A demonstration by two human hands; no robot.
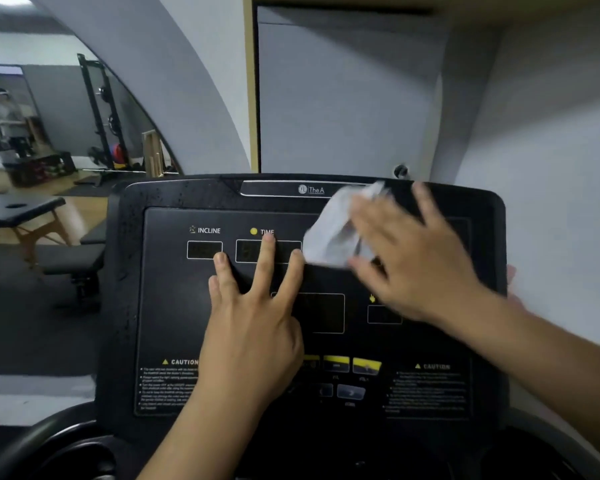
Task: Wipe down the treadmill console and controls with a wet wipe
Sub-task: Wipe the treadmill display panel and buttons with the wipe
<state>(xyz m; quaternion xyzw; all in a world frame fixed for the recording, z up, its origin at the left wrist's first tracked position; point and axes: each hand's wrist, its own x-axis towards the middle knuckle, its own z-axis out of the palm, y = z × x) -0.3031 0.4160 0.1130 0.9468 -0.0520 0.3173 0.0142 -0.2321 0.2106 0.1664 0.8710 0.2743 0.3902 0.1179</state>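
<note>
White and crumpled, the wet wipe [326,237] sits at the upper right of the console [174,306], pressed but not gripped by the right hand [420,265] with straight fingers, so it could slide out, while the left hand [253,327], flat with fingers spread, may smudge the display windows [204,250].

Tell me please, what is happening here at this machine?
A person is cleaning a treadmill console. The right hand, blurred in the picture, presses a white wipe flat against the upper right part of the panel. The left hand rests on the middle of the panel with its fingers spread, the fingertips near the TIME label. The yellow buttons lower down are not under the wipe now.
</note>
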